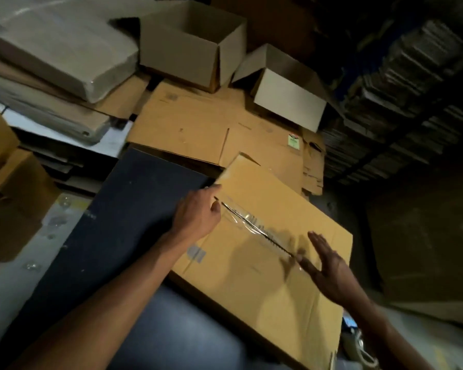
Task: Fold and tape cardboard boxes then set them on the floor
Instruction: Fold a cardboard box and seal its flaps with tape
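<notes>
Smoothing clear tape [247,220] along the centre seam of a folded cardboard box [265,252] on a dark worktable [134,209].
Left hand [198,214] presses the tape's far end, fingers loosely curled; right hand [329,265] lies flat, fingers straight and together, at the near end. The flaps are closed and taped; moving the box to the floor remains. Open boxes [190,44] stand behind.

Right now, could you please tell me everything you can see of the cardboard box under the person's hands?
The cardboard box is plain brown corrugated board, lying with its closed flaps up, partly on a dark tabletop. Clear tape runs along the centre seam, wrinkled and shiny. A faint grey print marks the near-left flap. The left hand rests at the seam's far end, fingers extended over the box edge; the right hand, fingers straight, lies at the near end. Flattened boxes lie behind it.
</notes>
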